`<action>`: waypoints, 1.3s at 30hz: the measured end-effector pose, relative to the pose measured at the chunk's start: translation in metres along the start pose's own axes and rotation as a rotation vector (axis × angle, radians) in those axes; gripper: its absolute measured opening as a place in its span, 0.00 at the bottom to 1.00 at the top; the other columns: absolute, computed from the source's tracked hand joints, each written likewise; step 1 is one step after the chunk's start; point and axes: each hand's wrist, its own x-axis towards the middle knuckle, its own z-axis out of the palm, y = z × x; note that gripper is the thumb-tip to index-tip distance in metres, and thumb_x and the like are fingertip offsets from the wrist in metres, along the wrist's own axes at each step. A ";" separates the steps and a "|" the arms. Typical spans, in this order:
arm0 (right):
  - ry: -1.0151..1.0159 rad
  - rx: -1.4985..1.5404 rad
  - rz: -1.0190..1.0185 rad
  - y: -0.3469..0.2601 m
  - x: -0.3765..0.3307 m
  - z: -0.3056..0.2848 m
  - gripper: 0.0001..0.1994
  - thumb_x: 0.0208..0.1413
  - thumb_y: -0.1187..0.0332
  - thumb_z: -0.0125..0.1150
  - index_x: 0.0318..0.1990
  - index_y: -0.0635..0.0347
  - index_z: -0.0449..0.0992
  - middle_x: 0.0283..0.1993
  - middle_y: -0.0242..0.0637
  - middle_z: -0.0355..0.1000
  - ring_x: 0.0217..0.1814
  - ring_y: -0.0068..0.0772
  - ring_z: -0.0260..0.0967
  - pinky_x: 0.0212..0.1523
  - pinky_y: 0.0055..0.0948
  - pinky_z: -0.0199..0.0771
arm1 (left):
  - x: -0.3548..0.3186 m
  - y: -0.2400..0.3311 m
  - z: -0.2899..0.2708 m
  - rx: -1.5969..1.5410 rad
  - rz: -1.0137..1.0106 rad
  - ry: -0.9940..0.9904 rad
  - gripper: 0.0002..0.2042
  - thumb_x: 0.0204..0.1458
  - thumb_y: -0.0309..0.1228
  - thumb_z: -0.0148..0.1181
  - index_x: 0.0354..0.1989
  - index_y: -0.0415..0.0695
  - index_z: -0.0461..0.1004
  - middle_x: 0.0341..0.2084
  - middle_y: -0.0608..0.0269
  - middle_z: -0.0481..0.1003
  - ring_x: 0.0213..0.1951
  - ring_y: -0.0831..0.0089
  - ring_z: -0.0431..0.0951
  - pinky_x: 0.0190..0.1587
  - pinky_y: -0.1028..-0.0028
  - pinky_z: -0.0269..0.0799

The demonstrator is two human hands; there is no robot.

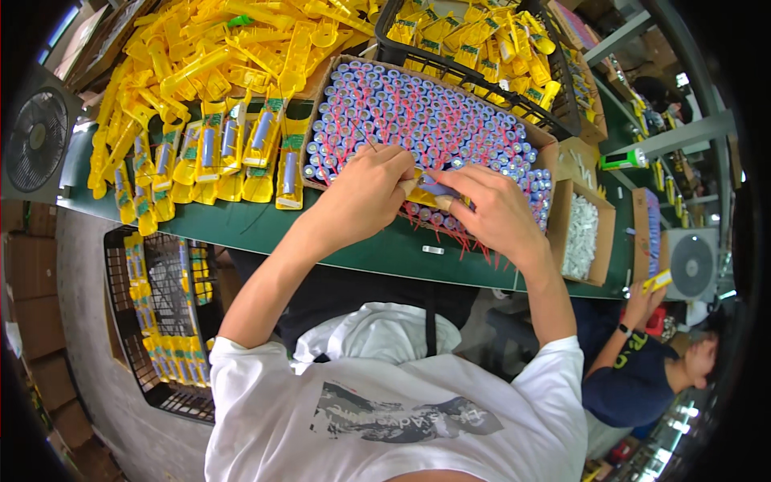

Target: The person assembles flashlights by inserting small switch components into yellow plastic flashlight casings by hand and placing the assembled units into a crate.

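Both my hands meet over the near edge of a cardboard box (pixel 551 157) packed with upright blue battery cells (pixel 409 104) with red wires. My left hand (pixel 376 183) is closed on a yellow plastic casing (pixel 418 195), pinched between thumb and fingers. A blue battery cell (pixel 438 188) lies at the casing, and my right hand (pixel 488 199) grips it with thumb and fingers. Beige covers sit on some fingertips. My fingers partly hide where cell and casing meet. Left of the box, several yellow casings (pixel 210 153) hold blue cells and green boards.
Yellow casings (pixel 201 60) are heaped at the far left. A black crate (pixel 482 80) of casings stands behind the box; another crate (pixel 152 394) is below left. White small parts (pixel 580 237) fill a carton at right. A co-worker's hand (pixel 640 305) holds a yellow piece.
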 end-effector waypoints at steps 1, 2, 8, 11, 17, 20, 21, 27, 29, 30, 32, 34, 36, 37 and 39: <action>-0.023 -0.013 -0.005 -0.002 0.001 -0.001 0.17 0.50 0.73 0.63 0.49 0.57 0.79 0.38 0.40 0.75 0.40 0.44 0.75 0.41 0.39 0.76 | -0.002 -0.001 0.000 0.029 0.001 -0.025 0.05 0.48 0.19 0.54 0.35 0.36 0.70 0.34 0.50 0.75 0.41 0.48 0.74 0.45 0.57 0.69; -0.051 -0.034 0.012 -0.003 0.002 -0.003 0.17 0.51 0.72 0.63 0.50 0.56 0.79 0.38 0.39 0.76 0.38 0.43 0.75 0.40 0.39 0.76 | 0.000 -0.002 0.002 0.031 0.003 -0.030 0.07 0.48 0.18 0.51 0.36 0.36 0.69 0.34 0.49 0.74 0.41 0.47 0.74 0.45 0.57 0.69; -0.109 -0.132 0.006 -0.010 0.004 -0.002 0.16 0.53 0.70 0.63 0.51 0.53 0.79 0.37 0.37 0.76 0.34 0.41 0.76 0.34 0.37 0.78 | -0.006 -0.003 -0.005 0.014 0.025 -0.065 0.07 0.48 0.17 0.52 0.37 0.34 0.69 0.35 0.49 0.75 0.42 0.47 0.75 0.46 0.56 0.70; -0.062 -0.108 -0.030 -0.005 0.002 0.001 0.17 0.53 0.70 0.63 0.52 0.52 0.79 0.38 0.36 0.76 0.34 0.39 0.77 0.33 0.36 0.78 | -0.005 -0.007 -0.001 0.046 0.037 -0.062 0.08 0.48 0.18 0.53 0.38 0.34 0.70 0.36 0.50 0.76 0.43 0.48 0.75 0.47 0.57 0.70; -0.114 -0.258 -0.060 -0.009 -0.001 0.001 0.22 0.51 0.72 0.63 0.56 0.50 0.76 0.35 0.34 0.72 0.31 0.35 0.77 0.31 0.31 0.78 | -0.001 -0.001 -0.003 0.029 0.075 -0.093 0.08 0.49 0.18 0.53 0.38 0.34 0.70 0.37 0.50 0.76 0.44 0.49 0.75 0.48 0.58 0.70; -0.138 -0.331 -0.029 -0.013 0.000 0.005 0.22 0.50 0.72 0.63 0.55 0.51 0.75 0.32 0.33 0.73 0.31 0.36 0.77 0.29 0.34 0.76 | -0.002 -0.006 -0.001 0.053 0.051 -0.058 0.05 0.54 0.22 0.55 0.37 0.34 0.71 0.38 0.50 0.76 0.45 0.49 0.75 0.49 0.59 0.70; -0.131 -0.335 -0.013 -0.009 0.000 0.005 0.22 0.50 0.72 0.63 0.55 0.51 0.75 0.32 0.33 0.73 0.31 0.36 0.77 0.29 0.34 0.76 | -0.001 -0.007 0.000 0.049 0.065 -0.069 0.05 0.54 0.22 0.55 0.37 0.34 0.71 0.38 0.50 0.76 0.45 0.49 0.75 0.49 0.59 0.70; -0.157 0.014 0.312 -0.005 0.004 -0.006 0.22 0.50 0.71 0.68 0.54 0.52 0.74 0.43 0.41 0.81 0.37 0.45 0.79 0.36 0.39 0.78 | 0.001 0.010 -0.002 0.075 0.121 -0.013 0.07 0.52 0.22 0.59 0.38 0.35 0.74 0.44 0.51 0.77 0.47 0.51 0.76 0.51 0.59 0.70; -0.053 0.228 0.238 0.003 -0.002 -0.002 0.25 0.50 0.71 0.68 0.57 0.54 0.68 0.38 0.40 0.81 0.37 0.43 0.80 0.37 0.42 0.77 | -0.001 0.004 0.004 0.078 0.097 -0.024 0.07 0.51 0.23 0.61 0.38 0.36 0.75 0.43 0.52 0.78 0.46 0.53 0.77 0.51 0.59 0.70; 0.134 0.347 0.229 -0.002 -0.006 0.004 0.20 0.49 0.74 0.68 0.51 0.57 0.73 0.36 0.41 0.80 0.36 0.42 0.80 0.37 0.39 0.78 | -0.003 -0.002 0.006 0.089 0.050 -0.012 0.07 0.50 0.24 0.63 0.37 0.36 0.77 0.42 0.53 0.79 0.45 0.54 0.78 0.51 0.59 0.70; 0.368 0.202 0.140 -0.008 -0.029 0.007 0.17 0.48 0.75 0.69 0.47 0.58 0.75 0.35 0.40 0.80 0.33 0.41 0.79 0.36 0.37 0.77 | -0.006 -0.005 0.004 0.119 0.029 0.000 0.07 0.49 0.25 0.65 0.36 0.37 0.78 0.41 0.55 0.79 0.44 0.55 0.78 0.51 0.60 0.70; 0.656 0.142 0.132 -0.026 -0.075 0.010 0.13 0.45 0.78 0.70 0.41 0.59 0.79 0.34 0.37 0.79 0.30 0.38 0.77 0.34 0.32 0.76 | 0.002 0.004 0.007 0.160 0.073 0.020 0.07 0.49 0.27 0.66 0.35 0.38 0.78 0.40 0.58 0.80 0.43 0.56 0.78 0.49 0.63 0.70; 0.621 0.180 0.155 -0.051 -0.115 0.040 0.14 0.43 0.79 0.71 0.40 0.59 0.81 0.34 0.33 0.77 0.30 0.34 0.75 0.32 0.29 0.75 | 0.008 0.011 0.009 0.160 0.057 -0.024 0.07 0.50 0.27 0.66 0.35 0.39 0.78 0.40 0.58 0.80 0.44 0.56 0.78 0.49 0.63 0.70; 0.535 0.090 0.105 -0.054 -0.121 0.053 0.16 0.42 0.79 0.71 0.42 0.58 0.81 0.34 0.32 0.76 0.31 0.32 0.74 0.32 0.28 0.75 | 0.010 0.011 0.009 0.162 0.046 -0.053 0.07 0.51 0.28 0.65 0.36 0.39 0.78 0.39 0.58 0.80 0.44 0.56 0.78 0.49 0.63 0.70; 0.451 0.028 0.121 -0.049 -0.128 0.081 0.18 0.39 0.79 0.72 0.42 0.57 0.82 0.32 0.29 0.76 0.31 0.30 0.74 0.30 0.28 0.75 | 0.008 0.009 0.007 0.178 0.037 -0.083 0.10 0.51 0.30 0.65 0.39 0.40 0.78 0.40 0.59 0.80 0.44 0.56 0.78 0.49 0.62 0.70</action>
